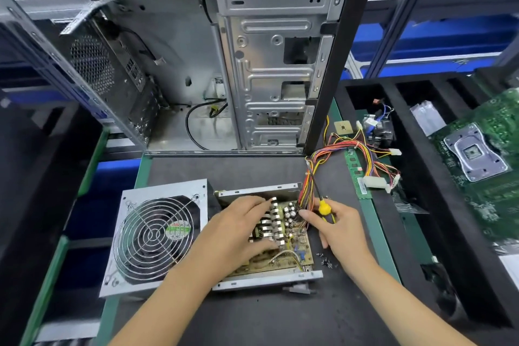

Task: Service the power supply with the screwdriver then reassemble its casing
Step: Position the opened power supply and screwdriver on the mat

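The opened power supply [280, 279] lies on the dark mat with its circuit board [295, 250] bare. Its cover with the round fan grille [153, 236] lies flat beside it on the left. My left hand [238, 230] rests on the board, fingers spread over the heat sinks. My right hand [339, 225] holds the screwdriver [323, 206] by its yellow and black handle at the board's right edge, index finger reaching toward the capacitors. The coloured cable bundle [337, 154] runs from the board up to the right.
An empty computer case [252, 64] stands open behind the mat. Several loose screws [325, 260] lie right of the power supply. A memory stick [358, 174], a processor chip [342, 127] and a black foam tray with a motherboard [483, 160] are at the right.
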{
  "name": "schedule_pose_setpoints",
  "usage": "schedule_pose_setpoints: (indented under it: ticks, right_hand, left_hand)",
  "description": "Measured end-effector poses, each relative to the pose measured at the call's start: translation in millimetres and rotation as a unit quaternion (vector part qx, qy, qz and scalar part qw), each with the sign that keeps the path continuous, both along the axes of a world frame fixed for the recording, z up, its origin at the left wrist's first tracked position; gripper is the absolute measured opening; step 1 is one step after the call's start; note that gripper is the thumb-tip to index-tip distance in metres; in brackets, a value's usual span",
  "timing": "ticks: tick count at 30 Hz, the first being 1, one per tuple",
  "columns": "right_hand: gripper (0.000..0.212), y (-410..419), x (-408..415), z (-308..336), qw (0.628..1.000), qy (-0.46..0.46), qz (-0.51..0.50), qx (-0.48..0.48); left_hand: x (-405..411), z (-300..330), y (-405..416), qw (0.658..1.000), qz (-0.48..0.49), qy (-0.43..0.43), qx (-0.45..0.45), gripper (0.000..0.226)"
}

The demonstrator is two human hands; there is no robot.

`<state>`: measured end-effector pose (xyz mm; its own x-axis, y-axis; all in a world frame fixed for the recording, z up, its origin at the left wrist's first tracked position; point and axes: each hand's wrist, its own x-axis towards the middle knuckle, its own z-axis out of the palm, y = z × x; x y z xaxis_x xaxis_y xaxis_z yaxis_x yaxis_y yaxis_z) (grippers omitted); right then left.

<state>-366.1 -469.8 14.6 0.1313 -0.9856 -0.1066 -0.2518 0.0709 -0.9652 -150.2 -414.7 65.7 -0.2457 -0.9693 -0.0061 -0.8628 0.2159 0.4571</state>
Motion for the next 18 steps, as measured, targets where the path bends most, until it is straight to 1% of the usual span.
schedule_pose_setpoints:
  ticks: [2, 5, 7, 11, 15, 18]
  right_hand:
    - [0.018, -0.6, 1.2, -1.9, 1.000, -0.002, -0.001, 0.004]
    - [0.022, -2.7, 0.7, -3.8, 1.000, 0.004, 0.003, 0.009]
    - [0.021, -3.1, -0.7, -4.0, 1.000, 0.009, 0.008, 0.012]
    - [0.030, -3.2, -1.4, -3.1, 1.000, 0.009, 0.005, 0.024]
    - [0.026, -2.6, 2.0, -3.4, 0.999, 0.002, -0.014, 0.030]
    - [0.022, -2.6, 2.0, -3.3, 0.999, 0.002, -0.018, 0.038]
  left_hand:
    - [-1.1, 0.2, -0.2, 1.000, 0.005, -0.012, -0.002, 0.078]
    - [-1.9, -0.1, 0.4, 1.000, 0.012, -0.012, -0.001, 0.076]
    - [-1.5, 0.6, 0.8, 1.000, 0.015, -0.009, 0.005, 0.074]
    - [-0.2, 3.0, 0.6, 1.000, 0.003, 0.001, 0.016, 0.071]
    - [-1.1, 4.9, 0.5, 1.000, 0.002, 0.003, 0.019, 0.068]
    - [-1.6, 8.1, 1.4, 0.999, -0.016, -0.028, 0.005, 0.060]
